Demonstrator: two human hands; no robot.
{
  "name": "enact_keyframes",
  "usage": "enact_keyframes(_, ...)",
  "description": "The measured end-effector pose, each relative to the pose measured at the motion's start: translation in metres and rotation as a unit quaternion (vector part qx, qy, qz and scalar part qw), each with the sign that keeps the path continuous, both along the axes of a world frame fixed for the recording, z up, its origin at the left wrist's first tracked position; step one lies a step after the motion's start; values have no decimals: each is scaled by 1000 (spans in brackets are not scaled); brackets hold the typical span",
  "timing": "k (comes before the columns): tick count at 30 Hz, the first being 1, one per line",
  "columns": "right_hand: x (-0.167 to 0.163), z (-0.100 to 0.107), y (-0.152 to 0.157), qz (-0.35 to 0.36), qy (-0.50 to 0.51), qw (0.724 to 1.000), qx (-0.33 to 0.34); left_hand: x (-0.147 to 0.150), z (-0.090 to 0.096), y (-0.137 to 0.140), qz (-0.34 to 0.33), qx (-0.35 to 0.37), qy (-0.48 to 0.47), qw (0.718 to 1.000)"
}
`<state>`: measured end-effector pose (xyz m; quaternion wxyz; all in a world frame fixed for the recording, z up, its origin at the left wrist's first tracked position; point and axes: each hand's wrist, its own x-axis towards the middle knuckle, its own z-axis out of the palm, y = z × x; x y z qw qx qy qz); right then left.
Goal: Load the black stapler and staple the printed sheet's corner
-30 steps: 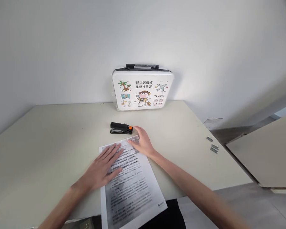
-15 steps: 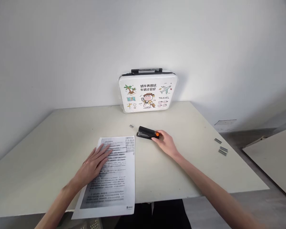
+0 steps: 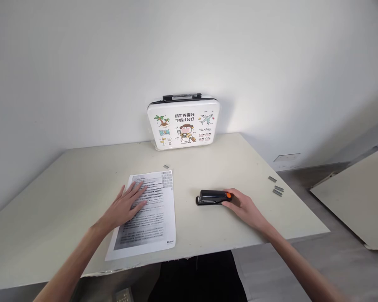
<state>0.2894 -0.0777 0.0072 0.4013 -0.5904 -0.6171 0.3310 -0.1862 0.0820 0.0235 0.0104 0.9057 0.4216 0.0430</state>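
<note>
My left hand (image 3: 126,206) lies flat with spread fingers on the left part of a printed sheet of paper (image 3: 157,218), which rests near the table's front edge. Whether more sheets lie under it I cannot tell. To the right of the paper, apart from it, is a black stapler (image 3: 211,196) with an orange piece at its rear. My right hand (image 3: 242,205) grips the stapler's rear end between thumb and fingers. The stapler's front end points left, toward the paper.
A white cartoon-printed case (image 3: 184,126) with a black handle stands against the wall at the table's back. One small staple strip (image 3: 166,167) lies beyond the paper. Several more staple strips (image 3: 277,190) lie near the right edge of the table (image 3: 66,201).
My right hand has moved the stapler right and nearer to me, away from the paper's top corner. The paper has shifted a little away from the front edge under my left hand.
</note>
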Motion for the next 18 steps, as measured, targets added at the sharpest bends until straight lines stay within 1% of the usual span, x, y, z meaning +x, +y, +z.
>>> enact_keyframes(3, -1, -1, 1, 6, -3, 1000, 2, 19, 10, 0, -19, 40, -19, 999)
enact_keyframes(5, -1, -2, 1, 2, -7, 1000, -1, 40, 17, -9, -45, 59, -54, 996)
enact_keyframes(6, -1, -2, 1, -8, -8, 1000, -3, 53, 20, -16, -59, 58, -73, 994)
enact_keyframes(10, -4, -2, 3, -71, 12, 997, -5, 109, 25, -44, -114, 14, -137, 984)
enact_keyframes(12, -6, -3, 5, -86, 21, 996, -6, 134, 24, -53, -136, -14, -157, 978)
enact_keyframes(15, -8, -4, 9, -95, 18, 995, -2, 163, 22, -58, -148, -37, -182, 971)
enact_keyframes(18, -9, -7, 12, -103, 9, 995, 14, 184, 20, -58, -150, -47, -207, 966)
